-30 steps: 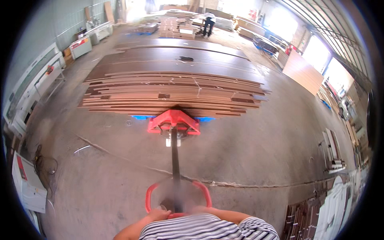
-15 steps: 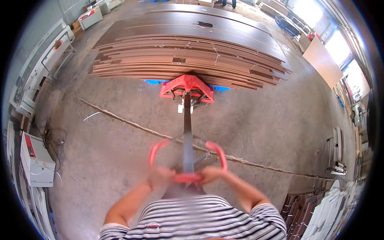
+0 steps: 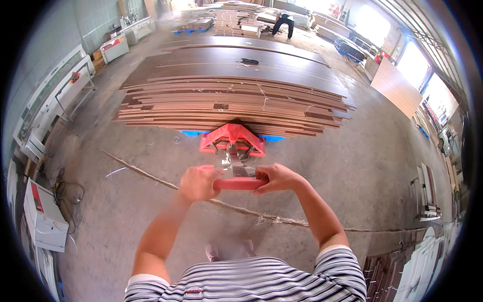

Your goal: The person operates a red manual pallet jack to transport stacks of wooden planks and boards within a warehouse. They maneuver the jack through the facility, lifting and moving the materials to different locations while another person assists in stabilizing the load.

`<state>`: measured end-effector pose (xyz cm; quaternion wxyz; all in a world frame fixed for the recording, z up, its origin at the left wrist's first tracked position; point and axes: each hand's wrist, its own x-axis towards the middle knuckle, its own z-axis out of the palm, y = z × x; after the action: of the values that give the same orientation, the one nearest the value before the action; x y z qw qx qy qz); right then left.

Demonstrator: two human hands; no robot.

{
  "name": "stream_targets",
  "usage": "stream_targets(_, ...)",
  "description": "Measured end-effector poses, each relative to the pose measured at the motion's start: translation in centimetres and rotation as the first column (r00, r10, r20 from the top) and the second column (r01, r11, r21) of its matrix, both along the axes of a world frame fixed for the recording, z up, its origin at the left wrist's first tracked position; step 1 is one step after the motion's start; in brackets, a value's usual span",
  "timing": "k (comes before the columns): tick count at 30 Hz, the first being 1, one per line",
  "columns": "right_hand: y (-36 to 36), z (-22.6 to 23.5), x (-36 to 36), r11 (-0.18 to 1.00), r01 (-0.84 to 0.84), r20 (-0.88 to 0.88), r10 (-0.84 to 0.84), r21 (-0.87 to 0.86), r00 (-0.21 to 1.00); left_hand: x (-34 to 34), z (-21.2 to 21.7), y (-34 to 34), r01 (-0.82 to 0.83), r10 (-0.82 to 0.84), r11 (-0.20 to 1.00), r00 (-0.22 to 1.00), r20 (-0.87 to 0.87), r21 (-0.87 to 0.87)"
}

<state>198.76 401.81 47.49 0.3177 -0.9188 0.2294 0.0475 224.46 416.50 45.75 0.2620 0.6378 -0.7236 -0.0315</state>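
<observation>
- Red handle point(image 3: 239, 183) is held level in front of the body, its bare middle left showing between two hands set apart from each other.
- Its left end is gripped by the left hand point(image 3: 199, 182), which is closed over it with the back of the hand turned up.
- Its right end is clasped by the right hand point(image 3: 276, 178), with the thumb and fingers wrapped around it.
- Beyond the handle, a dark shaft point(image 3: 238, 165) is seen, foreshortened, joined to the red base of a pallet jack point(image 3: 232, 135).
- The base is placed against the near edge of a wide stack of brown boards point(image 3: 211, 103), which is carried on a blue pallet point(image 3: 272, 138); how far the forks are inserted cannot be told, as they are hidden.
- On top of the stack, a small black object point(image 3: 249, 62) is laid; its kind cannot be made out.
- The concrete floor point(image 3: 332, 171) is crossed by a rough crack, which is passed over by the hands' view near the handle.
- To the left, a white cabinet point(image 3: 48, 221) is placed beside tangled cables point(image 3: 64, 192).
- At the far end, a bent-over person point(image 3: 283, 24) is seen near other stacked boards point(image 3: 231, 22).
</observation>
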Motion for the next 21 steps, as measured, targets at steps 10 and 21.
stream_targets(10,20.3,-25.7,-5.5,0.906,-0.045,-0.346,0.206,0.421,0.915,-5.0,-17.0,18.2,0.252,-0.312,0.739,0.95,-0.015,0.625)
stream_targets(21,-1.8,2.6,2.9,0.997,0.057,0.066,-0.06,0.044,0.996,2.0,1.1,-0.5,-0.018,0.013,0.999,0.996,0.09,0.051)
